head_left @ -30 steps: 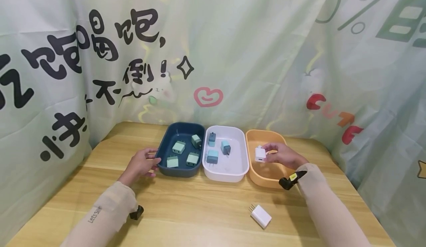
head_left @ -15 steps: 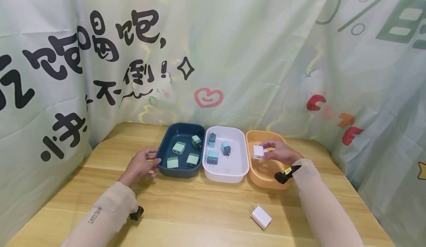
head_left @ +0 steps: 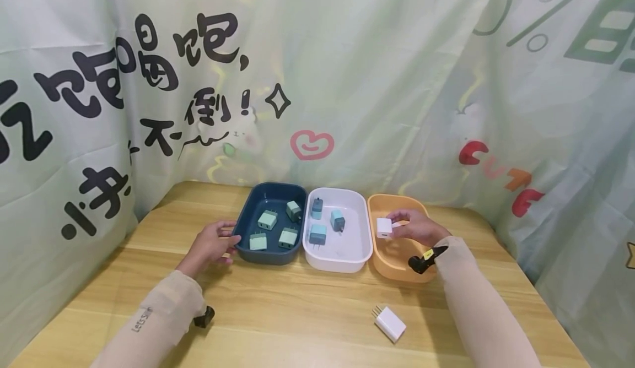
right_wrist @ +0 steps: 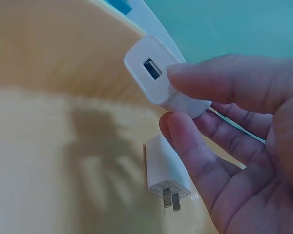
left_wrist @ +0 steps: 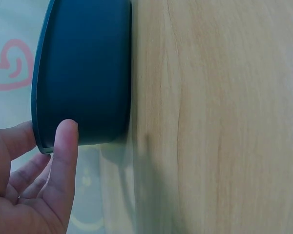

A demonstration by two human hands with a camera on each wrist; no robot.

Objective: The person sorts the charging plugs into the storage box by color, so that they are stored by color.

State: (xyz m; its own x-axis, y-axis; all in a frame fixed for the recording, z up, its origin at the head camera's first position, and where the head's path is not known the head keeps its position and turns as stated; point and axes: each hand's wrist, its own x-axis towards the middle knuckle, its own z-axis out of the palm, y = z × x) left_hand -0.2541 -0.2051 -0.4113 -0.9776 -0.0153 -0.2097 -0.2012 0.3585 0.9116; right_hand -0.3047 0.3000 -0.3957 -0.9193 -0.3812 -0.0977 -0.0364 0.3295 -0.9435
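My right hand [head_left: 416,227] pinches a white USB charger [head_left: 384,228] between thumb and fingers, over the orange tray [head_left: 401,274]. In the right wrist view its USB port faces the camera, and a second white charger [right_wrist: 167,168] with two metal prongs lies below the fingers against the orange surface. My left hand [head_left: 210,247] touches the left edge of the dark blue tray [head_left: 270,256] with extended fingers. In the left wrist view one finger lies along its outer wall. Another white charger [head_left: 389,324] lies on the table, prongs pointing to the upper left.
Several pale green chargers [head_left: 268,220] lie in the dark blue tray. In the middle, a white tray [head_left: 338,264] holds 3 blue chargers [head_left: 318,233]. All three trays stand side by side on the wooden table [head_left: 278,313], with a printed curtain [head_left: 367,81] behind.
My right hand has moved slightly left with the charger, which has turned a little. The left hand stays at the dark blue tray's edge.
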